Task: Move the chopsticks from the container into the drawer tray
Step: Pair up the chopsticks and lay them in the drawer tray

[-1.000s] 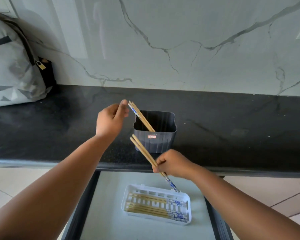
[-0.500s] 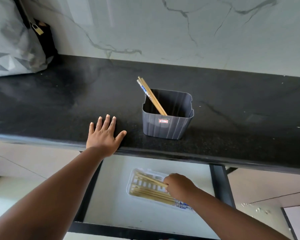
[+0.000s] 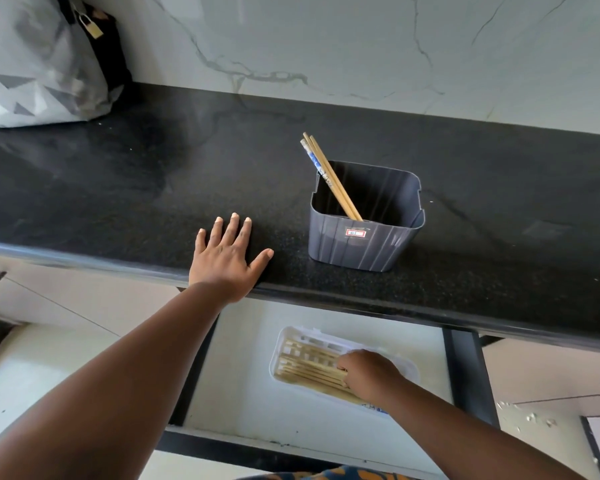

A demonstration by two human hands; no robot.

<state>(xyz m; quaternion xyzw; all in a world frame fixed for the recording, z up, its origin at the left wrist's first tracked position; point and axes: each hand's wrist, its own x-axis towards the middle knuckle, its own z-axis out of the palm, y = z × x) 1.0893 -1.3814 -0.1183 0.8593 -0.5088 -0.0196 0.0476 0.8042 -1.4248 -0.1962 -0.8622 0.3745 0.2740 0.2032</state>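
Note:
A dark grey container (image 3: 361, 244) stands on the black countertop (image 3: 118, 188), with two or three wooden chopsticks (image 3: 326, 174) leaning out of its left side. Below, in the open drawer (image 3: 243, 382), lies a white slotted tray (image 3: 291, 336) holding several chopsticks (image 3: 309, 370) laid flat. My right hand (image 3: 371, 375) is down in the tray, fingers curled onto the right ends of those chopsticks and hiding them. My left hand (image 3: 227, 258) lies flat on the counter edge, fingers spread, left of the container and holding nothing.
A grey patterned backpack (image 3: 32, 64) with a small padlock leans against the marble wall at the far left of the counter. The counter's front edge overhangs the back of the drawer. Black drawer rails frame the tray on both sides.
My right hand carried a pair of chopsticks down from the container into the tray. My left hand let go of the chopsticks in the container and settled flat on the counter.

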